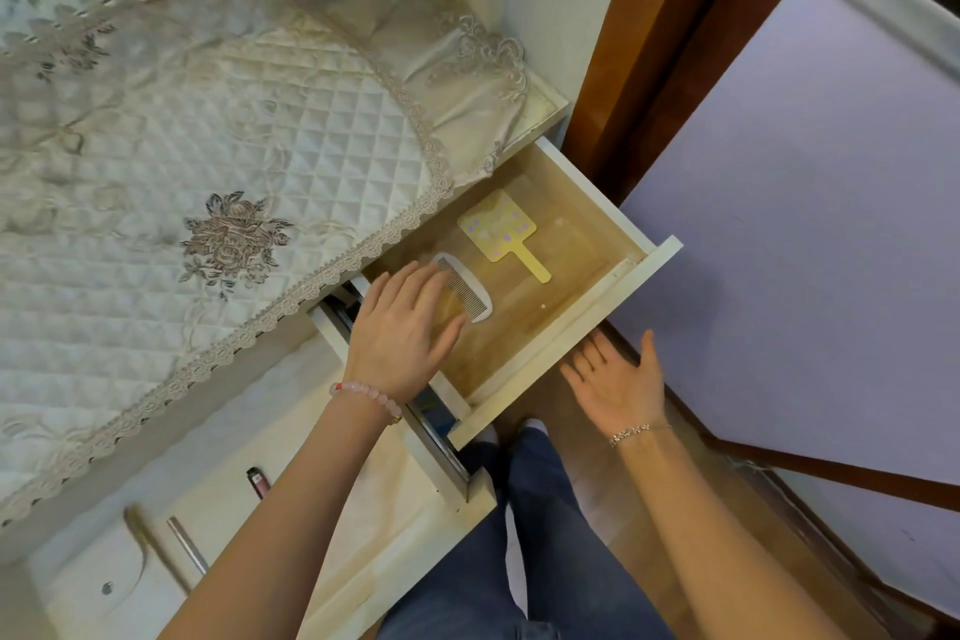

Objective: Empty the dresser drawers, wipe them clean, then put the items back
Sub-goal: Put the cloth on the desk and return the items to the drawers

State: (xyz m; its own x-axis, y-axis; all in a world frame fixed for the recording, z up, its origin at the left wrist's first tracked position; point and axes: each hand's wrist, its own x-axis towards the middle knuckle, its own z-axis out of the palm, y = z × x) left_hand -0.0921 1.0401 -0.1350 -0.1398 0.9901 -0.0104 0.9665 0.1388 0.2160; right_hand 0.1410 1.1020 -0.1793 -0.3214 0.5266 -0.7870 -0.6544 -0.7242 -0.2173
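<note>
Left hand (402,333), flat and released, reached into the open drawer (569,340) with the white comb (470,291) at its 2 o'clock, long axis 11-to-5; right hand (618,379), farther off, hung open outside.

One drawer (566,343), one comb (467,288), one hand mirror (496,229)

The quilted cloth (218,130) hangs over the far left part of the open drawer (571,333), so what lies under it there is hidden. The left hand (402,327) covers the left end of the white comb (470,288). Something yellowish under its fingers cannot be made out. A small dark object (254,482) beside the left forearm (291,509) is too small to tell. The metal handle (184,554) at the near left is blurred.
</note>
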